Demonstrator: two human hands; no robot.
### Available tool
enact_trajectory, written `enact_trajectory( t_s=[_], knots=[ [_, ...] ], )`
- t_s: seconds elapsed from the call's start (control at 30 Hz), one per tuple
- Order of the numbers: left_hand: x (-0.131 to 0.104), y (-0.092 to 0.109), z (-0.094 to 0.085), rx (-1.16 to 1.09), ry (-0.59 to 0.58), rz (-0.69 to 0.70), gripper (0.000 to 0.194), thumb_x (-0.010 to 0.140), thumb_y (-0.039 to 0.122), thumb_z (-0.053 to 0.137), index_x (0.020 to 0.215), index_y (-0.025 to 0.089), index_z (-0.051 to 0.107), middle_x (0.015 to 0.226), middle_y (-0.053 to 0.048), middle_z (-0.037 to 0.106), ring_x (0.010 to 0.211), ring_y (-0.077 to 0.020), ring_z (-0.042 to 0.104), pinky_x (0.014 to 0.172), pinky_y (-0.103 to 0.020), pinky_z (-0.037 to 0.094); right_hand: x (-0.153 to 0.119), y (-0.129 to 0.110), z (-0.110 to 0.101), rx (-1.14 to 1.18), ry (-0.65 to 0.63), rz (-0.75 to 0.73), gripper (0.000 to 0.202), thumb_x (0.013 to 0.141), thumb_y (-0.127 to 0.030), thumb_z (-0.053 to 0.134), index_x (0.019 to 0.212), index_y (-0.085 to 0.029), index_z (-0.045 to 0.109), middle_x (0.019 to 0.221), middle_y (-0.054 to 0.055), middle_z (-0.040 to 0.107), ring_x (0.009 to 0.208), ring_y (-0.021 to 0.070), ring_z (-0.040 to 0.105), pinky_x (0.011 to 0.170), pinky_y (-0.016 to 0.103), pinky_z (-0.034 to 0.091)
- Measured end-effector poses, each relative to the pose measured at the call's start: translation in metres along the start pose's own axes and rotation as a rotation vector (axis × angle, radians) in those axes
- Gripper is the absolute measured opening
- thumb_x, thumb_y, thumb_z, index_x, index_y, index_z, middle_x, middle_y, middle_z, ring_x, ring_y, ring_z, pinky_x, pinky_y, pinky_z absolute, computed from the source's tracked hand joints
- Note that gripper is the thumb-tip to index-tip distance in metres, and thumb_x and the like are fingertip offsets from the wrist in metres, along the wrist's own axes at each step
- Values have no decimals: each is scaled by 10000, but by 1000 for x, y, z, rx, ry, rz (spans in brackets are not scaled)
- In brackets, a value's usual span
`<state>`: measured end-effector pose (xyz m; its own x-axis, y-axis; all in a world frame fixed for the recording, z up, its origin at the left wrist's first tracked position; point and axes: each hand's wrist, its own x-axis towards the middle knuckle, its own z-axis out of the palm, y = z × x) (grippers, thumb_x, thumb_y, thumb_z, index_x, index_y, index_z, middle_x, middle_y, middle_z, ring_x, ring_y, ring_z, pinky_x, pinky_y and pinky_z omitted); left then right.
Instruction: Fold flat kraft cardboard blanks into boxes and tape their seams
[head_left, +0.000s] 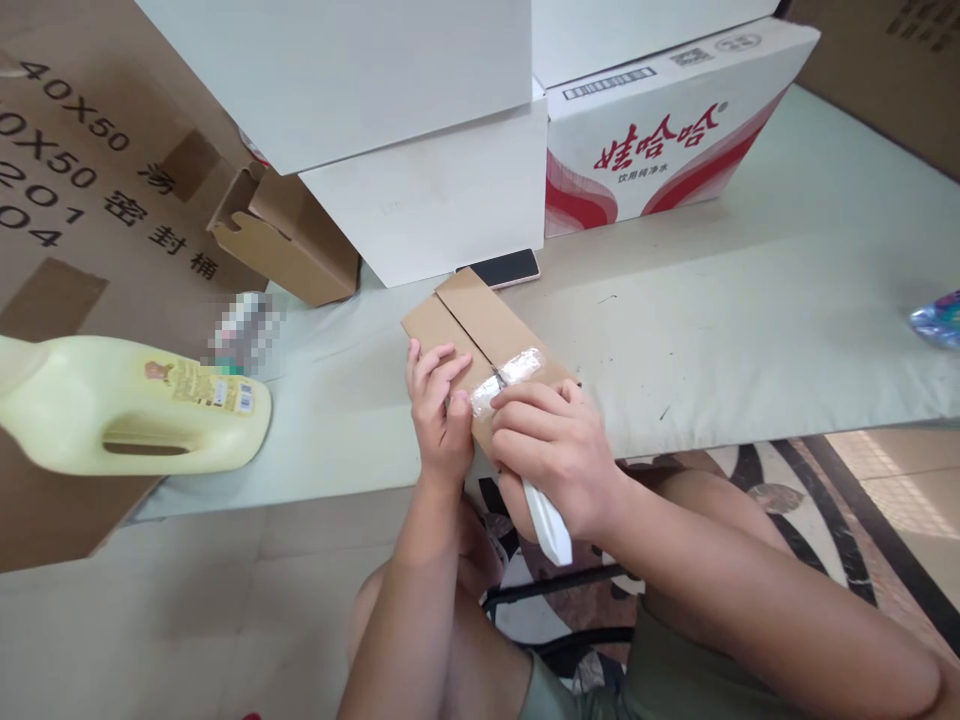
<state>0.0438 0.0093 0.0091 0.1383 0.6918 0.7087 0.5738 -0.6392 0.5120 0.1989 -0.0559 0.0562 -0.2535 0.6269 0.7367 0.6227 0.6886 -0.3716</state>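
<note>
A small brown cardboard box [491, 325] lies tilted at the near edge of the covered table. Clear tape [523, 366] crosses its top seam. My left hand [441, 408] steadies the box along its left side, fingers bent over the top and thumb near the tape. Wrapped in my right hand [553, 448] is a knife with a white handle [549, 528], which sticks out below the palm. Its dark tip meets the tape at the seam, while most of the blade is hidden by my fingers.
Behind the box lie a dark phone [504, 268] and stacked white cartons [427, 210]. At left are a pale yellow jug [135, 385], an open brown box [300, 235] and a large carton [67, 190]. A shiny plastic item [941, 320] rests at far right.
</note>
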Motion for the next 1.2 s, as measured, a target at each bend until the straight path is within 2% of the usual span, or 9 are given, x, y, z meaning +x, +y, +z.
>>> enact_trajectory(
  t_s=[0.17,0.33,0.47,0.63,0.73,0.93,1.03,1.1,1.2],
  knots=[
    [0,1,0,-6,11,-4,355,1001,374,378,1106,212,676,1156,-75,662,1200,-238,604,1248,-550,236,0,1,1,7,-41,48,111,792,-135,521,697,-193,513,713,-21,639,905,169,651,695,360,278],
    [0,2,0,-17,32,-2,357,995,371,383,1110,211,681,1158,-72,660,1209,-239,598,1242,-544,246,-13,7,1,204,85,-30,128,759,-96,503,711,-211,531,741,-17,667,1012,186,682,782,361,380],
    [1,2,2,-56,45,1,345,989,346,391,1123,219,683,1154,-67,654,1210,-241,594,1246,-543,232,-19,3,-7,362,146,-3,156,713,-73,487,685,-223,520,674,-6,625,938,205,676,789,385,476],
    [-1,1,2,-23,27,-28,374,1000,363,366,1144,202,672,1217,-79,630,1290,-257,545,1254,-535,227,-17,2,-15,428,127,70,171,717,-56,486,696,-218,534,671,10,612,849,196,660,809,386,564],
    [-3,0,2,-29,29,-27,379,1004,364,363,1152,201,670,1226,-78,625,1298,-255,538,1261,-523,224,-16,7,-16,480,131,84,176,738,-58,468,686,-216,527,668,10,595,765,172,647,816,378,585],
    [-5,-3,3,-11,51,-44,394,1003,391,358,1148,200,670,1234,-88,624,1333,-270,515,1258,-527,240,-18,12,-11,498,169,32,198,745,-42,457,715,-212,554,671,16,593,735,167,646,829,389,604],
    [-5,-2,2,-17,36,-46,400,1001,393,355,1156,198,667,1235,-91,625,1369,-280,485,1258,-536,232,-19,4,-21,486,161,17,199,781,-50,463,728,-211,568,681,31,613,752,178,651,803,388,614],
    [-5,-1,1,-18,24,-53,405,1000,395,352,1158,195,666,1228,-93,627,1383,-284,470,1258,-541,225,-20,-4,-34,506,160,-5,208,852,-88,461,726,-213,570,662,26,612,751,178,655,774,377,616],
    [-5,0,-2,-11,6,-82,418,1003,406,343,1164,194,666,1233,-92,624,1403,-283,446,1264,-529,204,-24,-12,-51,479,141,-138,234,926,-179,496,715,-218,588,664,15,629,795,171,679,789,342,607]
  ],
)
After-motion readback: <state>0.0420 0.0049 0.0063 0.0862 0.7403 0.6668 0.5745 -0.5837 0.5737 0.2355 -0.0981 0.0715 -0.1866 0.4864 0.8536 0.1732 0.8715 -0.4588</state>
